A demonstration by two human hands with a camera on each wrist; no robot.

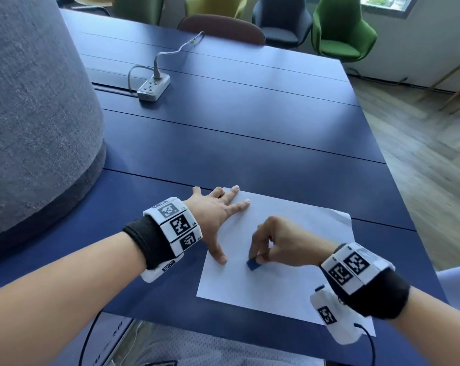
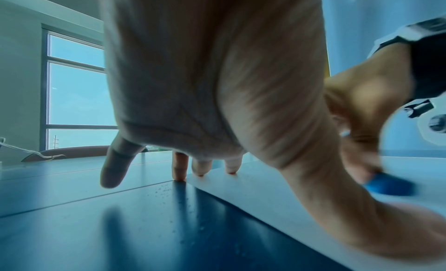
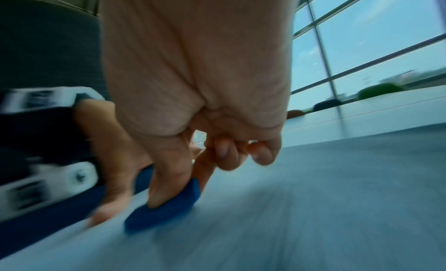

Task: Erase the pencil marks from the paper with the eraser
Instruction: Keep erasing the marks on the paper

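Note:
A white sheet of paper [image 1: 289, 276] lies near the front edge of the dark blue table [image 1: 250, 133]. My left hand [image 1: 218, 217] is spread flat with straight fingers, pressing the sheet's left side and far corner. My right hand [image 1: 273, 244] pinches a small blue eraser [image 1: 253, 264] between thumb and fingertips, with the eraser down on the sheet near my left thumb. The eraser [image 3: 166, 208] looks blurred in the right wrist view, and it shows again as the eraser [image 2: 391, 183] in the left wrist view. I cannot make out pencil marks on the paper [image 3: 289, 218].
A white power strip [image 1: 153, 88] with a grey cable lies far back on the left. A large grey upholstered form [image 1: 31, 114] borders the table's left side. Chairs [image 1: 342, 30] stand beyond the far edge. Wooden floor lies right of the table.

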